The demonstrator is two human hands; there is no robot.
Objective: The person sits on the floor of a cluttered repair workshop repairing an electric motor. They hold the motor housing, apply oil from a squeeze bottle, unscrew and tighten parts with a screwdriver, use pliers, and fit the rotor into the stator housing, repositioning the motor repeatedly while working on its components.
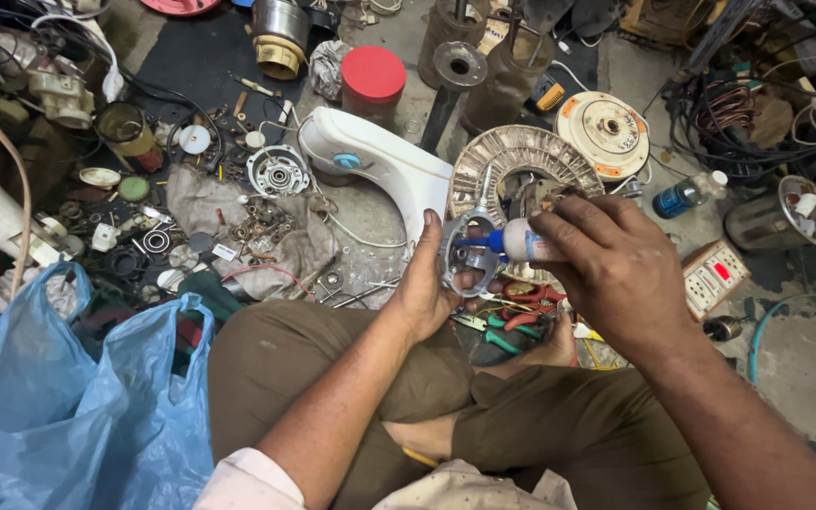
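My left hand (427, 283) holds a round grey metal motor end cover (465, 253) upright in front of my crossed legs. In my right hand (616, 269) is a small white bottle with a blue nozzle (507, 244), lying sideways with its tip pointed into the middle of the cover. Just behind both hands stands a ring-shaped motor stator with pale windings (512, 156). A white plastic appliance housing (380, 165) lies left of the stator.
A blue plastic bag (68, 397) fills the near left. Small metal parts lie on a grey cloth (238, 227). Red and green pliers (521, 307) lie under my hands. A multimeter (715, 277), a round motor cover (606, 132), a red-lidded jar (373, 80) and tangled wires (767, 104) surround them.
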